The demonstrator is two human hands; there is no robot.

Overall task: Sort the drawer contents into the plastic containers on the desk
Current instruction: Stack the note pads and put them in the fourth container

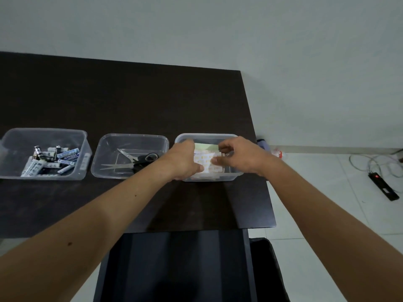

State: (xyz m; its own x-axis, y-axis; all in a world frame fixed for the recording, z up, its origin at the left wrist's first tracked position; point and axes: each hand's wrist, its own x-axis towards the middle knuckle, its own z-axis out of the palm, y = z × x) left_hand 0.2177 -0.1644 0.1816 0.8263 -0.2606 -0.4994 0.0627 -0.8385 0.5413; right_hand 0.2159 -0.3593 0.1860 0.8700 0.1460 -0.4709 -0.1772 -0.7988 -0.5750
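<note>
Both hands meet over the right container (234, 176), which stands at the counter's right edge, near the front. The left hand (185, 161) has its fingers curled down over the left side of a pale sheet of small printed packets (206, 160), thumb underneath, gripping it; the right hand (236, 156) pinches the same sheet from the right, its fingers (222, 147) bent onto the top edge and the thumb pressing from the near side. The sheet lies inside this clear tub, on other pale paper with a greenish piece showing at the back; what exactly lies beneath cannot be told. Just beside it to the left, the middle container (130, 138) holds a pair of scissors (135, 160) with black handles, blades pointing left. Farther left, apart from it, the left container (45, 131) carries a heap of batteries (51, 161), mostly white-labelled, lying crosswise over one another. All three tubs stand in a row across the dark counter (122, 99). Below the counter's front edge the open dark drawer (178, 264) juts toward the person. On the floor to the right lie a black power strip (383, 188) and loose cables (370, 164).
</note>
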